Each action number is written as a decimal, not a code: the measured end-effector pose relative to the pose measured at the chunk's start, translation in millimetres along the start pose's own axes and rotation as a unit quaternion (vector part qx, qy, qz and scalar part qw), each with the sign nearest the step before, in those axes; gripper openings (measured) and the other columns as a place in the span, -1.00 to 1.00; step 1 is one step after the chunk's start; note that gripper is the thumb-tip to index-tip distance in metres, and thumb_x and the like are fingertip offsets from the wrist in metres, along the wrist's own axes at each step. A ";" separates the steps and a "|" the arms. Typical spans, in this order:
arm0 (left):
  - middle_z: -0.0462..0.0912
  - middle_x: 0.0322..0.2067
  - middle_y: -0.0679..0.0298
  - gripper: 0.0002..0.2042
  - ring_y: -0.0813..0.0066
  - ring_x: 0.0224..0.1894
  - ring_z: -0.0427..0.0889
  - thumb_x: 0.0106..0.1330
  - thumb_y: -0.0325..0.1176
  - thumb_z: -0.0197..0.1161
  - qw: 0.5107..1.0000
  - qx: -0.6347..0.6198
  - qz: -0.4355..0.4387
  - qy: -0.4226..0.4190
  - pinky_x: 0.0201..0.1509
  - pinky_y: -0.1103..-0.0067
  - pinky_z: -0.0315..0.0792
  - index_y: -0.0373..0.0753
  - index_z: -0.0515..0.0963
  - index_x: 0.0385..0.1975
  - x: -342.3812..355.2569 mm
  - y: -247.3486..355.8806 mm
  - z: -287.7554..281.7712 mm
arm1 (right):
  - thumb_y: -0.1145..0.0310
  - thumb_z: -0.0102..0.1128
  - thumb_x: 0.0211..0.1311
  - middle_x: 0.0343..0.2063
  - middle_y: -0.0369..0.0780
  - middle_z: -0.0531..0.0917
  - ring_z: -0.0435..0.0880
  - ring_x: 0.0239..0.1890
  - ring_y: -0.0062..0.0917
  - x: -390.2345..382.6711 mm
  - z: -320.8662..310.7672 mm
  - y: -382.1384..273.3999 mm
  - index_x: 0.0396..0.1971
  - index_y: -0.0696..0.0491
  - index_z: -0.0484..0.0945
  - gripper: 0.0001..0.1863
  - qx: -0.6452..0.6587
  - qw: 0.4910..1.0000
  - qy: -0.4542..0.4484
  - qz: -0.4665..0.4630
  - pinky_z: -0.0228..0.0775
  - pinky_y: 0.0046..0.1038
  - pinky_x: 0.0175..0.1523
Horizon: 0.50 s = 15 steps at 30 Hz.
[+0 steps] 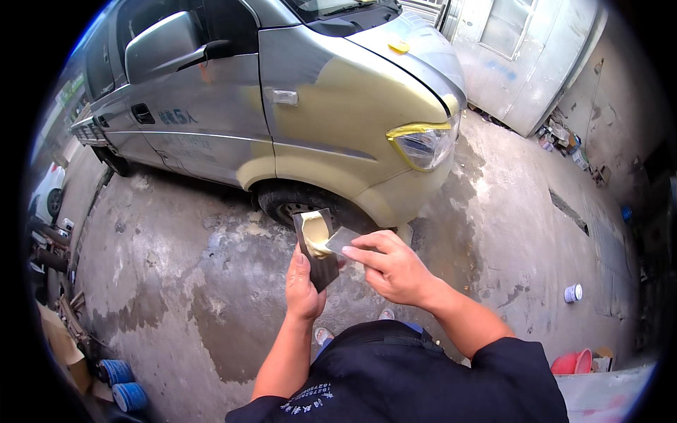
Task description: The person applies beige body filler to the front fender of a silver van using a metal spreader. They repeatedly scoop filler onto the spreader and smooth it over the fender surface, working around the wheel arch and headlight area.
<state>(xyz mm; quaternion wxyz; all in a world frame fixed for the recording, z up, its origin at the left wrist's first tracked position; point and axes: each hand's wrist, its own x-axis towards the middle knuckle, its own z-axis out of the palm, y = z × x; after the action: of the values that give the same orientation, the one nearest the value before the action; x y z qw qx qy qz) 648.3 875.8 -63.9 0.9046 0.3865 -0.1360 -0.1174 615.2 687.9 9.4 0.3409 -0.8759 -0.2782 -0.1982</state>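
Note:
In front of my body, my left hand (305, 285) holds up a dark flat board (322, 271), its thumb along the near edge. A mound of pale yellow body filler (315, 231) lies on the board's upper part. My right hand (395, 264) pinches a grey putty spreader (342, 241) between thumb and fingers, its edge touching the filler. Beyond my hands stands a silver van (204, 106). Its front fender (324, 127) is widely coated in pale yellow filler, and yellow masking tape (421, 127) edges the headlight (427, 148).
The front wheel (293, 204) is just beyond the board. A yellow piece (399, 48) lies on the hood. On the concrete floor (162, 282) are blue tins (129, 396) at lower left and a white can (572, 292) at right. A red bucket (582, 362) sits lower right.

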 end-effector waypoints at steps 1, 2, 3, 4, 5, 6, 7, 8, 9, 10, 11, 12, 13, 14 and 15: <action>0.47 0.11 0.09 -0.41 0.23 0.14 0.49 0.47 0.03 -0.08 0.997 -0.059 -0.050 -0.031 0.06 0.24 0.53 -0.30 0.17 0.31 3.0 5.8 -7.3 | 0.62 0.19 -0.09 -0.07 -0.13 0.57 0.53 -0.03 -0.21 2.9 -16.8 -2.0 -0.04 0.04 0.62 -0.51 -0.010 1.000 0.009 -0.027 0.41 -0.25 0.09; 0.45 0.13 0.06 -0.40 0.18 0.15 0.49 0.46 0.04 -0.07 0.985 -0.117 -0.109 -0.060 0.01 0.18 0.56 -0.29 0.16 0.32 0.9 10.9 -12.3 | 0.63 0.20 -0.12 -0.07 -0.14 0.57 0.53 -0.03 -0.21 4.5 -31.2 -8.0 -0.05 0.03 0.62 -0.50 -0.016 0.999 0.019 -0.045 0.41 -0.24 0.10; 0.44 0.14 0.02 -0.39 0.12 0.16 0.49 0.45 0.04 -0.06 0.966 -0.175 -0.168 -0.092 -0.04 0.12 0.60 -0.28 0.15 0.33 0.7 15.9 -10.7 | 0.66 0.22 -0.18 -0.08 -0.16 0.57 0.52 -0.02 -0.22 14.3 -44.9 -12.7 -0.06 0.01 0.63 -0.46 -0.005 0.996 0.007 -0.087 0.41 -0.22 0.09; 0.36 0.20 -0.08 -0.34 -0.11 0.18 0.45 0.42 0.05 -0.01 0.938 -0.239 -0.216 -0.129 -0.15 0.00 0.62 -0.27 0.10 0.35 -4.2 21.1 -2.7 | 0.67 0.21 -0.19 -0.08 -0.17 0.56 0.52 -0.02 -0.22 19.4 -46.6 -12.4 -0.07 0.00 0.63 -0.46 0.015 0.995 -0.014 -0.102 0.41 -0.23 0.09; 0.28 0.25 -0.13 -0.31 -0.27 0.21 0.36 0.40 0.06 0.01 0.906 -0.292 -0.233 -0.199 -0.15 -0.01 0.61 -0.26 0.06 0.38 -5.4 20.6 -8.3 | 0.68 0.20 -0.21 -0.07 -0.17 0.56 0.52 -0.01 -0.23 26.1 -46.7 -13.2 -0.07 0.00 0.63 -0.45 0.035 0.991 -0.036 -0.125 0.42 -0.24 0.09; 0.27 0.25 -0.13 -0.31 -0.30 0.22 0.35 0.40 0.06 0.01 0.897 -0.301 -0.238 -0.221 -0.14 -0.03 0.60 -0.26 0.06 0.38 -4.4 20.2 -11.5 | 0.69 0.20 -0.21 -0.07 -0.17 0.56 0.52 -0.01 -0.23 28.1 -46.6 -10.3 -0.08 0.00 0.63 -0.45 0.050 0.990 -0.034 -0.126 0.41 -0.25 0.10; 0.26 0.26 -0.13 -0.31 -0.32 0.23 0.33 0.40 0.05 0.02 0.887 -0.308 -0.243 -0.242 -0.13 -0.04 0.60 -0.26 0.05 0.38 -3.8 20.8 -13.2 | 0.70 0.19 -0.21 -0.07 -0.18 0.56 0.52 -0.01 -0.23 28.0 -44.3 -4.3 -0.08 0.00 0.63 -0.45 0.066 0.989 -0.033 -0.128 0.41 -0.25 0.10; 0.25 0.27 -0.13 -0.31 -0.31 0.23 0.32 0.40 0.05 0.02 0.883 -0.310 -0.248 -0.249 -0.12 -0.04 0.59 -0.26 0.05 0.38 -4.3 21.9 -14.9 | 0.70 0.18 -0.21 -0.07 -0.18 0.56 0.52 0.00 -0.23 28.4 -40.2 2.6 -0.08 0.00 0.63 -0.45 0.083 0.987 -0.034 -0.130 0.41 -0.25 0.10; 0.25 0.27 -0.13 -0.31 -0.31 0.24 0.32 0.40 0.05 0.02 0.877 -0.315 -0.257 -0.256 -0.11 -0.04 0.59 -0.26 0.05 0.38 -5.3 20.2 -15.2 | 0.71 0.17 -0.21 -0.08 -0.18 0.56 0.52 0.00 -0.23 25.4 -37.4 10.3 -0.08 0.00 0.62 -0.44 0.091 0.987 -0.036 -0.124 0.41 -0.26 0.10; 0.24 0.27 -0.12 -0.30 -0.30 0.25 0.31 0.40 0.06 0.02 0.871 -0.319 -0.265 -0.263 -0.10 -0.03 0.58 -0.26 0.05 0.38 -6.4 19.3 -15.0 | 0.71 0.17 -0.21 -0.08 -0.18 0.56 0.51 0.00 -0.23 21.6 -35.1 18.5 -0.08 0.00 0.62 -0.44 0.099 0.987 -0.038 -0.119 0.41 -0.26 0.11; 0.24 0.28 -0.12 -0.31 -0.30 0.25 0.30 0.40 0.05 0.02 0.876 -0.321 -0.249 -0.260 -0.09 -0.04 0.58 -0.26 0.05 0.38 -7.9 19.6 -13.5 | 0.72 0.16 -0.22 -0.08 -0.18 0.56 0.51 0.01 -0.23 18.9 -34.5 24.6 -0.08 0.00 0.62 -0.43 0.109 0.987 -0.040 -0.114 0.41 -0.26 0.11; 0.24 0.28 -0.11 -0.31 -0.31 0.25 0.30 0.40 0.05 0.02 0.880 -0.324 -0.232 -0.257 -0.08 -0.05 0.57 -0.25 0.06 0.38 -8.8 20.7 -10.1 | 0.71 0.16 -0.11 -0.05 -0.17 0.57 0.54 0.02 -0.29 16.1 -39.1 29.2 -0.09 0.04 0.63 -0.51 0.062 0.988 -0.063 -0.123 0.42 -0.30 0.10; 0.23 0.29 -0.10 -0.31 -0.31 0.26 0.30 0.40 0.05 0.02 0.885 -0.327 -0.215 -0.253 -0.07 -0.06 0.56 -0.25 0.06 0.38 -9.4 23.7 -7.7 | 0.69 0.16 -0.05 -0.04 -0.16 0.57 0.54 0.03 -0.33 5.3 -41.7 34.4 -0.06 0.07 0.61 -0.54 0.143 0.988 -0.029 -0.053 0.42 -0.32 0.11; 0.25 0.29 -0.03 -0.35 -0.33 0.24 0.30 0.42 0.07 -0.03 0.926 -0.247 -0.178 -0.224 -0.12 -0.14 0.52 -0.19 0.08 0.38 -5.7 30.7 -5.1 | 0.68 0.16 0.01 -0.02 -0.16 0.57 0.55 0.03 -0.37 -8.7 -43.2 38.5 -0.03 0.09 0.58 -0.56 0.223 0.975 0.002 0.015 0.41 -0.34 0.12; 0.26 0.29 0.00 -0.36 -0.28 0.27 0.28 0.44 0.09 -0.07 0.953 -0.201 -0.153 -0.169 -0.08 -0.13 0.52 -0.17 0.09 0.39 -3.8 34.5 1.6 | 0.66 0.16 0.07 -0.01 -0.15 0.57 0.55 0.04 -0.41 -17.8 -41.3 38.7 0.00 0.11 0.56 -0.58 0.300 0.950 0.033 0.085 0.41 -0.35 0.13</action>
<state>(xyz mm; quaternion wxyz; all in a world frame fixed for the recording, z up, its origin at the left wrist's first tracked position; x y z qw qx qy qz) 647.9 899.2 -38.2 0.8987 0.1870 -0.1997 -0.3429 619.2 628.6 9.4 0.6127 -0.7465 -0.2377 -0.1045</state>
